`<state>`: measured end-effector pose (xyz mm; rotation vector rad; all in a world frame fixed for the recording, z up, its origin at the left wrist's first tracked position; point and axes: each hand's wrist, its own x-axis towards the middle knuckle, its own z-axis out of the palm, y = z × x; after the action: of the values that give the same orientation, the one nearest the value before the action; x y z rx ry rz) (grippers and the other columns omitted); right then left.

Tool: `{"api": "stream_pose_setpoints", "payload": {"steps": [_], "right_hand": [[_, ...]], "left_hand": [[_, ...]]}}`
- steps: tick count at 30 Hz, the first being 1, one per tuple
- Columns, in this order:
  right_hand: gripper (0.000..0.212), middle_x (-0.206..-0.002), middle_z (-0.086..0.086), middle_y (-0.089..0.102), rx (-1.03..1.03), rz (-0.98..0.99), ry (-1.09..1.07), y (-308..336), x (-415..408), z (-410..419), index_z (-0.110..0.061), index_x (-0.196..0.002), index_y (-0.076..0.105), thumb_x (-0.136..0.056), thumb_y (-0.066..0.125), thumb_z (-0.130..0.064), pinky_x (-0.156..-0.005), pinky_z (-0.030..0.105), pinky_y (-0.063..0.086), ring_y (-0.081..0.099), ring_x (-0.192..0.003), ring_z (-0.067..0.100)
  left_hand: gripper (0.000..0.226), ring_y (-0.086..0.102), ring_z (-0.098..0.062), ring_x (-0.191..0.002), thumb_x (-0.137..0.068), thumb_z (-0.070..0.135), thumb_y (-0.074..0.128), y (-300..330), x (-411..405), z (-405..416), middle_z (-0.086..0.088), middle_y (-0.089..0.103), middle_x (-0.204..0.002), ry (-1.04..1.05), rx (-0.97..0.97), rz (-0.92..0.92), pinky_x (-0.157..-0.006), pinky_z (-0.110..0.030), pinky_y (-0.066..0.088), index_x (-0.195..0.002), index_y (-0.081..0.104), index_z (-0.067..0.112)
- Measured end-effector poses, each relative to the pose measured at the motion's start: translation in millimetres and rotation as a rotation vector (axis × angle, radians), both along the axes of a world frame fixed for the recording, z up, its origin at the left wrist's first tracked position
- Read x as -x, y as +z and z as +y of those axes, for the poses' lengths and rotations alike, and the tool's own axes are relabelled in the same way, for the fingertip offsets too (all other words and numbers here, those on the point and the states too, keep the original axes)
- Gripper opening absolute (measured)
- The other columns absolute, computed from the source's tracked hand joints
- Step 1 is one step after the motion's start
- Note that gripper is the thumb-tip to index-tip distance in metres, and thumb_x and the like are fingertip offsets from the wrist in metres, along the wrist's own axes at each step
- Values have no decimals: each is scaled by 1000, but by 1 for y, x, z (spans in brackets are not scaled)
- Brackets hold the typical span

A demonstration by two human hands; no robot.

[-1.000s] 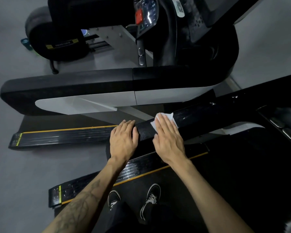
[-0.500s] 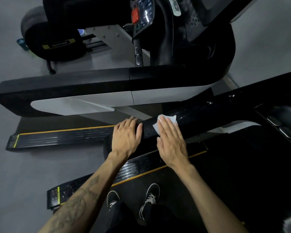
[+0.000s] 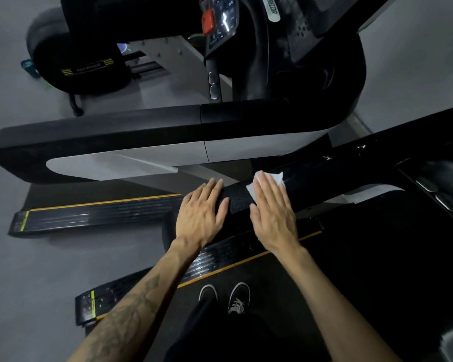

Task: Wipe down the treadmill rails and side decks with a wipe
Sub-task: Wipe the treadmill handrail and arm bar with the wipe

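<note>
Pressing flat on the wipe (image 3: 268, 184), the right hand (image 3: 272, 216) has straight fingers laid over the cloth on the black rail (image 3: 324, 176); nothing is clenched. Compared with one second ago, this hand and the wipe sit slightly farther along the rail toward 2 o'clock, and more white cloth shows beyond the fingertips. The left hand (image 3: 200, 214) lies palm-down on the near end of the same rail, fingers straight and loose, gripping nothing; its place on the rail matches the earlier frames, so the gap between the two hands has widened.

Wipe location: on top of the rail, just right of frame centre, under the right fingers.

Surface: the rail is glossy black toward 2 o'clock and matte and grainy between the hands. Below it, the side deck (image 3: 220, 259) with a yellow edge line runs from 8 o'clock up toward 3 o'clock. Two dark shoes (image 3: 225, 296) with white toes stand on the belt (image 3: 364, 270) at 6 o'clock.

Room: grey floor (image 3: 37, 270) at 9 o'clock. A neighbouring treadmill (image 3: 115, 131) spans 10 to 1 o'clock, with a red button (image 3: 208, 20) on its console at 12.
</note>
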<state>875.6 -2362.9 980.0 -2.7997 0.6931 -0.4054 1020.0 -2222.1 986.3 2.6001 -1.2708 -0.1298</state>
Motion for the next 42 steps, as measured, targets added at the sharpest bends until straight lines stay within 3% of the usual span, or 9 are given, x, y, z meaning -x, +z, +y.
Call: {"api": "stream_pose_setpoints", "payload": {"steps": [3,10,16,19,23,26,30,34,42], "right_hand": [[63,-169,14,21,-22,3,-82,-1,-17,16,-4,-160,29,-105,29,-35,-129,47,14,15,-158,26],[62,-171,8,18,65,10,209,-5,20,10,-7,-161,28,-102,38,-23,-127,50,21,13,-159,22],[61,-169,14,23,21,-12,-65,0,6,-11,-2,-160,29,-104,33,-28,-127,52,18,17,-158,26],[60,-168,13,26,-6,-15,-127,1,-15,2,-3,-158,33,-106,28,-34,-128,49,16,19,-157,26],[59,-170,8,22,32,-12,148,-2,14,-8,-6,-160,30,-105,32,-28,-126,49,22,16,-158,22],[59,-171,7,20,77,9,254,1,39,-34,-8,-161,29,-104,32,-24,-126,49,23,16,-158,22],[62,-169,11,24,18,21,122,6,27,-45,-4,-159,31,-103,33,-28,-126,49,22,19,-158,24],[68,-166,18,29,-8,122,15,11,-9,-29,1,-156,35,-103,29,-40,-128,47,17,24,-156,29],[63,-171,6,18,107,86,406,10,25,-53,-9,-162,27,-103,38,-30,-128,46,18,12,-159,21]], "left_hand": [[67,45,-24,-145,-105,56,19,0,-1,-2,-6,49,-156,7,-32,18,-120,-40,32,-156,42,20],[79,42,-25,-146,-99,59,5,9,1,-12,-6,48,-157,38,-71,88,-120,-41,30,-153,45,16],[81,38,-24,-149,-99,57,1,11,1,-24,-8,43,-160,-3,-81,91,-121,-40,28,-155,42,15],[78,44,-23,-145,-100,55,5,9,4,-32,-7,51,-154,42,-49,105,-120,-41,30,-149,50,15],[58,61,-18,-123,-104,47,22,7,10,-41,-1,70,-129,169,26,81,-110,-39,38,-122,70,21],[49,62,-21,-124,-106,43,31,4,14,-41,-2,70,-130,166,36,34,-111,-42,41,-125,69,19],[54,61,-23,-127,-106,46,29,0,14,-40,-4,67,-136,159,8,2,-109,-43,44,-133,64,16],[54,64,-23,-121,-105,45,30,-1,17,-43,-4,70,-129,200,24,-27,-106,-43,46,-128,68,14],[43,68,-24,-105,-104,41,36,5,19,-44,-1,74,-111,217,34,-61,-94,-41,48,-114,70,18]]}}
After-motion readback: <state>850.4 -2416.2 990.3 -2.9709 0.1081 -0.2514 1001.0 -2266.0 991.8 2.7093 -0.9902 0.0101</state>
